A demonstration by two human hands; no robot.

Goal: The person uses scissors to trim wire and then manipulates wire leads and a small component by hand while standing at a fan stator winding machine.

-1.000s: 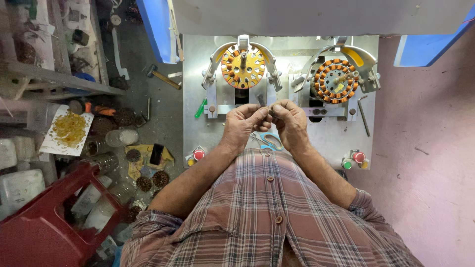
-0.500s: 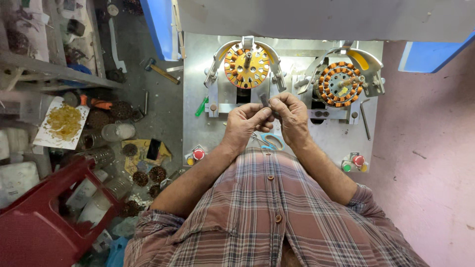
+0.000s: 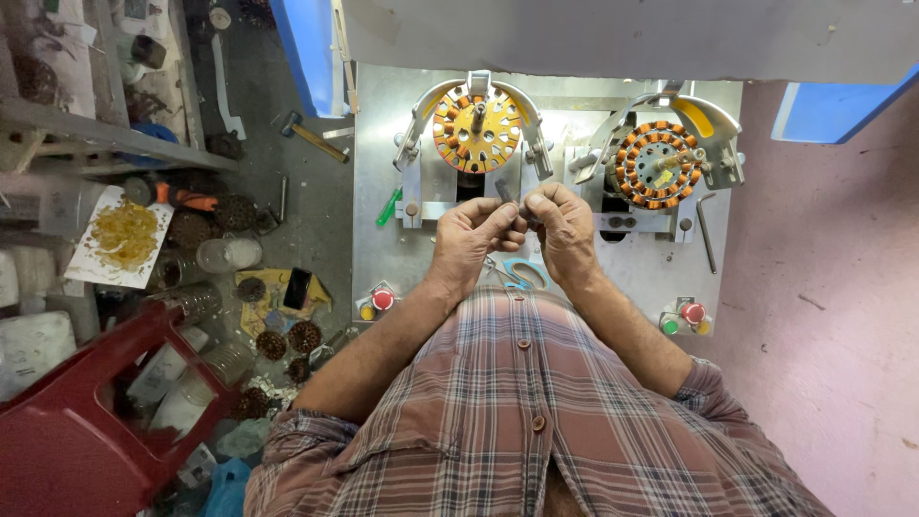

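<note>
My left hand and my right hand meet over the metal machine table, fingers pinched together on a small thin grey strip that sticks up between them. Just beyond the hands a round stator with orange-wound slots sits clamped in the left winding fixture. A second stator with copper-orange coils sits in the right fixture. Blue-handled scissors lie on the table under my wrists.
Red and green push buttons sit at the table's left front and another set of buttons at the right front. A hammer, wound stators and jars litter the floor at left. A dark red plastic stool stands lower left.
Both hands stay together in front of the left fixture, shifting slightly; the fingers keep working the small strip between them.
</note>
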